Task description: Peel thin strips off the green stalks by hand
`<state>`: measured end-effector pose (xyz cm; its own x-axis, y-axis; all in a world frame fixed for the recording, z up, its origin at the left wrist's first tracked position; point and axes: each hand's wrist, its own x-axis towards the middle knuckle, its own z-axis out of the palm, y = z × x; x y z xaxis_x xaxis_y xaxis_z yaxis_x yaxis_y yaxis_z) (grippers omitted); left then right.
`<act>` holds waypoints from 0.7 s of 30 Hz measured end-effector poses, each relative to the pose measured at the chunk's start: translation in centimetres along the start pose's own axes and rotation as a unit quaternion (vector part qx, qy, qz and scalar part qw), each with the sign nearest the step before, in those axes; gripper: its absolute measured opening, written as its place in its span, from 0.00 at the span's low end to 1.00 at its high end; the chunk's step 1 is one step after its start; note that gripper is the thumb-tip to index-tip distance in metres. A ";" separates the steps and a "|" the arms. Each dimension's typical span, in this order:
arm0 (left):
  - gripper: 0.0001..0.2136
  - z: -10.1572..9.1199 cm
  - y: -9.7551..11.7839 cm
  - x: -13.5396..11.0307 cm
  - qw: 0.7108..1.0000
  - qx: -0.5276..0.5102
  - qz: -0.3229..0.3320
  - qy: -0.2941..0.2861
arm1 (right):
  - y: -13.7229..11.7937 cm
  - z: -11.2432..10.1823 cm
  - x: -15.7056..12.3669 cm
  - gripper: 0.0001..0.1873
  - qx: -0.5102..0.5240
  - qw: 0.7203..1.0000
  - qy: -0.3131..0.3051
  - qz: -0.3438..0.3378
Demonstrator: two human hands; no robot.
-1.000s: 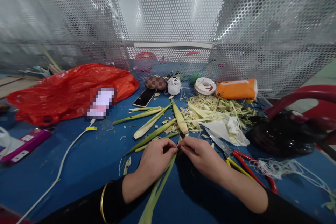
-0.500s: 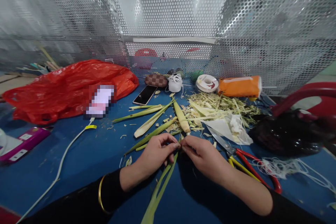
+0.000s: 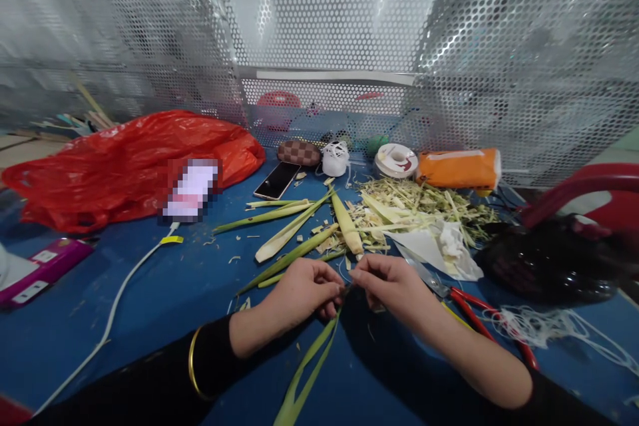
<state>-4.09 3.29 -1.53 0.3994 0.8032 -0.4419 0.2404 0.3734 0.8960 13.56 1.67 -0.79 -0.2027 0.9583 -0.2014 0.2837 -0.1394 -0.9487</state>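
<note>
My left hand (image 3: 305, 291) is closed, thumb against fingers, around the tip of a long green leaf (image 3: 310, 354) split into two strips that join towards the table's front edge. Close beside it, my right hand (image 3: 397, 285) pinches thumb and forefinger together. A fine thread (image 3: 341, 269) loops between the two hands and seems to run into the right fingertips. Just beyond the hands lie a pale, pointed husk-like bundle (image 3: 347, 223) and several loose green leaves (image 3: 292, 259).
Leaf scraps (image 3: 429, 203) are heaped behind, with white tissue (image 3: 452, 249) on them. Red-handled scissors (image 3: 472, 313), tangled white string (image 3: 544, 326) and a dark glossy pot-like object (image 3: 549, 259) stand right. A phone (image 3: 277, 181), tape roll (image 3: 396, 161), red plastic bag (image 3: 134, 166) and white cable (image 3: 117, 309) lie around.
My right hand has drawn slightly up and right, opening a small gap from the left hand. The thread loop now shows there. My left hand stays on the leaf.
</note>
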 end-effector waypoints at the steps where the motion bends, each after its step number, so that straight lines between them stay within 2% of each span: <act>1: 0.04 0.0 -0.1 0.0 1.000 0.006 0.004 -0.003 | -0.1 0.1 0.0 0.15 0.037 0.999 -0.007 0.020; 6: 0.05 -0.4 -0.3 0.1 0.998 0.043 0.019 -0.038 | -0.3 0.7 -0.1 0.18 0.141 0.989 -0.018 0.038; 11: 0.05 -0.6 -0.2 0.0 0.997 0.040 0.018 -0.066 | -0.1 1.0 0.1 0.14 0.163 0.987 -0.011 0.006; 14: 0.06 -0.4 0.0 -0.1 0.997 0.032 0.027 -0.062 | 0.0 0.6 0.3 0.13 0.173 0.984 -0.006 -0.051; 16: 0.06 -0.3 0.1 -0.2 0.998 0.029 0.029 -0.049 | 0.0 0.0 0.3 0.15 0.124 0.987 0.036 -0.098; 18: 0.06 -0.3 0.3 -0.3 0.999 0.020 0.025 -0.042 | -0.2 -0.6 0.1 0.11 -0.007 0.989 0.069 -0.128; 21: 0.06 -0.3 0.4 -0.4 0.999 0.006 0.021 -0.048 | -0.3 -1.1 -0.3 0.02 -0.210 0.970 0.017 -0.122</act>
<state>-4.38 3.25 -0.96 0.4928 0.7695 -0.4063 0.2322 0.3337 0.9136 14.55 1.72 -0.14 -0.2826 0.9587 0.0323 0.5888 0.1999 -0.7832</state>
